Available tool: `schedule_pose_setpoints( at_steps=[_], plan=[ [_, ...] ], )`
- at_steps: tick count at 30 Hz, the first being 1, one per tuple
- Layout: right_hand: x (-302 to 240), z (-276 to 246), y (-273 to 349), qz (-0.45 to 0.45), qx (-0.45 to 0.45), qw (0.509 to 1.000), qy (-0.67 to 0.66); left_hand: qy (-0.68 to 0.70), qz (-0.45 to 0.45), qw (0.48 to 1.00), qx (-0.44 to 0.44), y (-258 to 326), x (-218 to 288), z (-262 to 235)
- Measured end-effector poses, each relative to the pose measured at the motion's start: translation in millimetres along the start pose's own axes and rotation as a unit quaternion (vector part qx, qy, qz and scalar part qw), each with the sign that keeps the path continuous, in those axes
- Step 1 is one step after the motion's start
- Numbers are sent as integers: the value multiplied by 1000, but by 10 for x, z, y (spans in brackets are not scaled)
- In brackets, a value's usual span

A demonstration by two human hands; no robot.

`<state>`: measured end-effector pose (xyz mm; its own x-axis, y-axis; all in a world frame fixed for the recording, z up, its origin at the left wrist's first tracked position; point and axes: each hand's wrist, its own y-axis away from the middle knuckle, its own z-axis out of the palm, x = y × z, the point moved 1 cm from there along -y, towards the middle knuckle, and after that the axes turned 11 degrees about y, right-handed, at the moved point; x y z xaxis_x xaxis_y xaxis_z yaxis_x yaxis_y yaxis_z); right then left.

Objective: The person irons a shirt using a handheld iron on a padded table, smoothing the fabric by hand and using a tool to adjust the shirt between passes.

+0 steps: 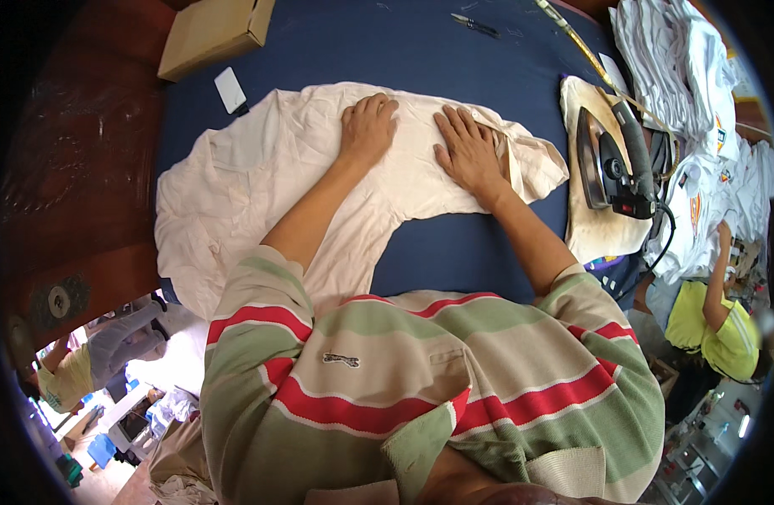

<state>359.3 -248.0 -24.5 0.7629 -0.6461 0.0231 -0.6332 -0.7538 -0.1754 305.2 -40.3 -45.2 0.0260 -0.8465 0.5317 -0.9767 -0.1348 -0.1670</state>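
Note:
A cream-white shirt (pixel 261 194) lies spread and wrinkled on the dark blue table cover (pixel 362 42), one sleeve stretched out to the right. My left hand (pixel 368 128) rests on the upper edge of the sleeve near the shoulder, its fingers slightly bent and pressing on the cloth. Flat against the same sleeve, farther right, lies my right hand (pixel 471 153), fingers extended. Near the right hand, the sleeve's end is folded and open. An electric iron (pixel 610 164) with a wrapped dark handle sits right of the sleeve on a scorched cream pad (pixel 601 236).
A cardboard box (pixel 214 35) and a white card-like tag (pixel 230 90) are at the far left. Small dark snips (pixel 475 25) lie at the back. White folded shirts (pixel 673 67) are piled at the right, near another person in yellow (pixel 715 328). Carved wood (pixel 76 160) borders the left.

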Motion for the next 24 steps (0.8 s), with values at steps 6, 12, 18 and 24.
schedule_pose_setpoints(
  at_steps=[6,12,18,24],
  plan=[
    [146,-34,-46,-15,-11,999,-30,-122,-75,989,-39,-8,5,-260],
    [24,-259,173,-55,3,998,3,-82,-83,993,5,56,236,-50],
    [227,-41,411,-26,-22,999,4,-122,-73,989,-35,197,406,-53],
    [511,-285,387,-55,-34,990,-123,-112,-111,986,-53,90,482,-138]
  ],
)
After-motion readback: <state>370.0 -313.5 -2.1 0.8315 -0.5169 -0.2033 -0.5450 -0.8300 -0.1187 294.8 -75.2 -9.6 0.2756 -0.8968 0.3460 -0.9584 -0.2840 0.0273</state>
